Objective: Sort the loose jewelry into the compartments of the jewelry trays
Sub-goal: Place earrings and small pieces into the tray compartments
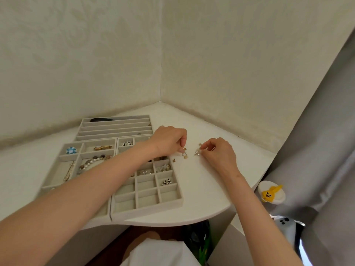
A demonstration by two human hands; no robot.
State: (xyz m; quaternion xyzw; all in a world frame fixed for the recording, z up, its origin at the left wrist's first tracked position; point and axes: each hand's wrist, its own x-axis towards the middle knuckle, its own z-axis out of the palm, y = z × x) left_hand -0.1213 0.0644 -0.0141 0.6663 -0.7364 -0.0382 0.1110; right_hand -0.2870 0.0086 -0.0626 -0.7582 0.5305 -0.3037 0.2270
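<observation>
a white counter with a curved front edge (201,189) is set into a corner of cream walls. three grey velvet jewelry trays are laid on its left part: a long-slotted tray (115,127) at the back, a wide-compartment tray (55,175) at the front left, and a small-square grid tray (148,208) just beside it. the left hand (169,140) is stretched across the grid tray, and a small gold earring (184,154) is pinched in its curled fingertips at the counter. the right hand (219,152), near but apart, is clamped on a gold-and-pearl earring (197,152). a tiny gold piece (174,160) is seen on the counter by the grid tray's edge.
</observation>
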